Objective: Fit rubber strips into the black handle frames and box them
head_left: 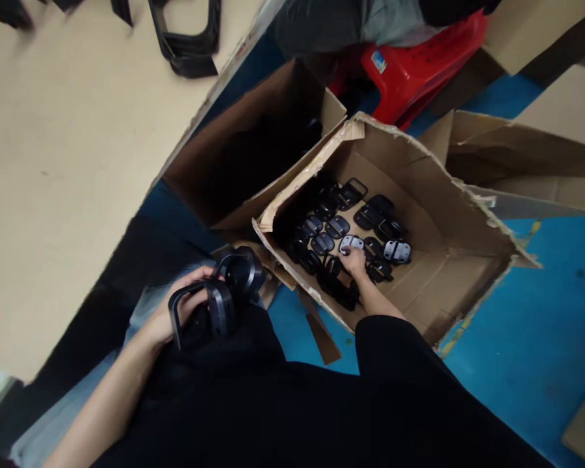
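My left hand [185, 305] is shut around a stack of black moulded loop-shaped frames [219, 305], held low over my lap. My right hand [353, 260] reaches into a torn cardboard box [385, 162], its fingers pinching the edge of a silver-faced rounded part [351, 244]. Around that hand lie several black rounded parts [322, 244] in a loose single layer on the box floor. Another silver-faced part [397, 251] lies to the right of my hand. My forearm hides the parts nearest the box's front wall.
A second cardboard box [244, 156] with dark contents touches the first on its left. A beige tabletop [78, 162] with more black frames [188, 39] fills the upper left. A red plastic stool [419, 71] stands beyond the boxes, on a blue floor [526, 338].
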Action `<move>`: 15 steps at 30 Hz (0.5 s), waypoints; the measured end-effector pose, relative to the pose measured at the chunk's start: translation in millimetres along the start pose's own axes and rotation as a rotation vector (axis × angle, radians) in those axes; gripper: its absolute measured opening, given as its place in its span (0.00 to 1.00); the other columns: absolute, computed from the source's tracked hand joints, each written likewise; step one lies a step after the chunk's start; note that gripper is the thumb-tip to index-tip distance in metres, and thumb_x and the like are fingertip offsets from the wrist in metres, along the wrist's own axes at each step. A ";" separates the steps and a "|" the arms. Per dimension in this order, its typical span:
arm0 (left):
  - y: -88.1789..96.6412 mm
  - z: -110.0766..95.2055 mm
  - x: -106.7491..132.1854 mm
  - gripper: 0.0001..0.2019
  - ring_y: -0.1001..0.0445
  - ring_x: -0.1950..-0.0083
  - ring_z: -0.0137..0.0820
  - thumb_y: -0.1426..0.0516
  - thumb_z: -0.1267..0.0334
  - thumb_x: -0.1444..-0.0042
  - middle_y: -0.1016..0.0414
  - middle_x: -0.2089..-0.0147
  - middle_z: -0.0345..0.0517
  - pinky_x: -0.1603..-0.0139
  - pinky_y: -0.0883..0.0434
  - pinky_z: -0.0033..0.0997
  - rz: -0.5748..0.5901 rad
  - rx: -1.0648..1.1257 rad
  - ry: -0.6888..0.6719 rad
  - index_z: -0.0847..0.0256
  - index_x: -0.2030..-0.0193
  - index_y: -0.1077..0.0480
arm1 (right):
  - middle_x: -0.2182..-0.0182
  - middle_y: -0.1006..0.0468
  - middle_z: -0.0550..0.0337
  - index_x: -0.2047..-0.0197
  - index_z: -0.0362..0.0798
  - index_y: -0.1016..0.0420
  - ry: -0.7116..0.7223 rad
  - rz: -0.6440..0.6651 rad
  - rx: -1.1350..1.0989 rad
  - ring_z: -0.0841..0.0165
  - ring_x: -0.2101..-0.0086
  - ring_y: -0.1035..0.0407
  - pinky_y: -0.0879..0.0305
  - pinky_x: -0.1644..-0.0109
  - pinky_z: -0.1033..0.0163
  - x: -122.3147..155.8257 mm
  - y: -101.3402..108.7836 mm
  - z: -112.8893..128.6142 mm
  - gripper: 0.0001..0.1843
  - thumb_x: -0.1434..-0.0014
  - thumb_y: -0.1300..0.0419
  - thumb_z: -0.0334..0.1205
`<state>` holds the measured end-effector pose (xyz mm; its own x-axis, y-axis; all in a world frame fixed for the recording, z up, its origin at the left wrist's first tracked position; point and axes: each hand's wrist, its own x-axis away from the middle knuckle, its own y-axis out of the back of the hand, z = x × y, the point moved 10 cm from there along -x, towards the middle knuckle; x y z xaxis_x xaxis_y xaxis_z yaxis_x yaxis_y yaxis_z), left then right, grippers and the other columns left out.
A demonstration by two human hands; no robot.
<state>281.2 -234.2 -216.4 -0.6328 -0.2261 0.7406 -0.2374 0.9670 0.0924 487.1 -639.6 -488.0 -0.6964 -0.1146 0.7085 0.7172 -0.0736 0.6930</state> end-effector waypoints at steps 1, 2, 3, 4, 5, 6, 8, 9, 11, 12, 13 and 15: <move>0.0 -0.7 -0.1 0.23 0.28 0.67 0.31 0.30 0.47 0.48 0.23 0.66 0.42 0.63 0.30 0.28 0.000 -0.003 -0.007 0.61 0.56 0.27 | 0.40 0.24 0.50 0.38 0.49 0.25 -0.029 -0.041 -0.015 0.57 0.46 0.24 0.24 0.42 0.46 0.5 5.9 -4.9 0.19 0.28 0.37 0.46; -0.2 -1.0 -0.2 0.22 0.28 0.67 0.31 0.30 0.48 0.48 0.23 0.66 0.42 0.63 0.30 0.28 0.003 -0.005 -0.014 0.61 0.55 0.27 | 0.40 0.24 0.50 0.38 0.49 0.25 -0.048 -0.077 -0.030 0.57 0.46 0.24 0.24 0.42 0.46 3.0 11.0 -9.6 0.18 0.28 0.37 0.46; -0.4 -0.6 -0.3 0.22 0.28 0.67 0.30 0.30 0.49 0.47 0.23 0.66 0.41 0.63 0.30 0.28 0.008 -0.005 -0.019 0.61 0.55 0.27 | 0.39 0.24 0.50 0.38 0.49 0.25 -0.060 -0.106 -0.044 0.57 0.46 0.24 0.24 0.42 0.46 7.3 14.9 -14.3 0.19 0.28 0.37 0.45; -0.4 0.7 -0.4 0.21 0.28 0.67 0.30 0.30 0.50 0.47 0.23 0.66 0.41 0.63 0.30 0.28 0.013 -0.004 -0.019 0.61 0.54 0.27 | 0.38 0.25 0.49 0.37 0.49 0.26 -0.068 -0.131 -0.058 0.56 0.45 0.25 0.24 0.42 0.45 13.2 17.6 -19.1 0.20 0.28 0.37 0.45; -0.1 2.5 -0.6 0.21 0.28 0.67 0.30 0.31 0.50 0.46 0.23 0.66 0.41 0.63 0.30 0.27 0.016 -0.003 -0.018 0.61 0.54 0.28 | 0.37 0.26 0.48 0.35 0.49 0.27 -0.075 -0.149 -0.071 0.56 0.44 0.25 0.25 0.41 0.44 20.2 18.3 -23.6 0.21 0.28 0.37 0.45; 0.5 4.5 -0.9 0.20 0.28 0.67 0.30 0.31 0.50 0.45 0.23 0.66 0.40 0.63 0.30 0.27 0.016 -0.001 -0.017 0.60 0.54 0.27 | 0.37 0.26 0.48 0.35 0.49 0.28 -0.083 -0.155 -0.083 0.55 0.43 0.26 0.25 0.41 0.43 27.7 16.1 -27.4 0.22 0.28 0.36 0.45; 2.1 8.4 -1.6 0.19 0.28 0.67 0.29 0.31 0.50 0.45 0.23 0.66 0.39 0.64 0.30 0.26 0.010 0.001 -0.018 0.60 0.55 0.27 | 0.38 0.26 0.49 0.36 0.48 0.27 -0.101 -0.115 -0.110 0.55 0.44 0.25 0.25 0.41 0.43 41.6 1.4 -30.0 0.21 0.28 0.36 0.45; 2.9 9.6 -2.0 0.18 0.27 0.67 0.29 0.32 0.51 0.45 0.23 0.65 0.39 0.63 0.30 0.25 0.005 0.004 -0.023 0.60 0.55 0.27 | 0.39 0.24 0.49 0.37 0.48 0.26 -0.111 -0.074 -0.126 0.56 0.45 0.25 0.24 0.42 0.44 46.9 -10.8 -27.6 0.20 0.28 0.36 0.45; 2.4 11.0 -2.8 0.18 0.27 0.66 0.29 0.32 0.51 0.44 0.22 0.64 0.39 0.63 0.30 0.25 0.009 0.014 -0.032 0.59 0.54 0.27 | 0.41 0.23 0.50 0.39 0.47 0.25 -0.129 0.019 -0.163 0.57 0.47 0.23 0.23 0.44 0.46 53.3 -39.6 -15.3 0.19 0.28 0.36 0.45; 1.2 11.5 -3.3 0.17 0.27 0.66 0.29 0.32 0.52 0.43 0.22 0.63 0.39 0.62 0.30 0.25 0.017 0.019 -0.031 0.59 0.54 0.28 | 0.42 0.23 0.50 0.38 0.47 0.25 -0.137 0.058 -0.181 0.57 0.48 0.23 0.23 0.45 0.46 54.2 -53.7 -6.4 0.20 0.29 0.36 0.46; -0.4 11.9 -3.6 0.17 0.27 0.66 0.29 0.32 0.52 0.43 0.22 0.64 0.39 0.62 0.30 0.25 0.028 0.024 -0.026 0.58 0.54 0.28 | 0.41 0.23 0.49 0.38 0.47 0.26 -0.146 0.087 -0.197 0.57 0.47 0.23 0.23 0.45 0.46 53.6 -66.1 3.1 0.21 0.29 0.36 0.46; -4.0 12.1 -4.3 0.18 0.27 0.67 0.29 0.32 0.52 0.44 0.23 0.65 0.39 0.63 0.30 0.26 0.053 0.027 -0.009 0.58 0.53 0.28 | 0.40 0.24 0.49 0.37 0.47 0.27 -0.156 0.128 -0.225 0.57 0.46 0.24 0.23 0.44 0.45 49.5 -84.7 20.9 0.21 0.28 0.36 0.46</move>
<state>275.9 -238.5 -228.0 -0.6519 -0.1756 0.7377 -0.2230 0.9742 0.0348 391.3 -618.4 -508.8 -0.5833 0.0148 0.8121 0.7752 -0.2881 0.5621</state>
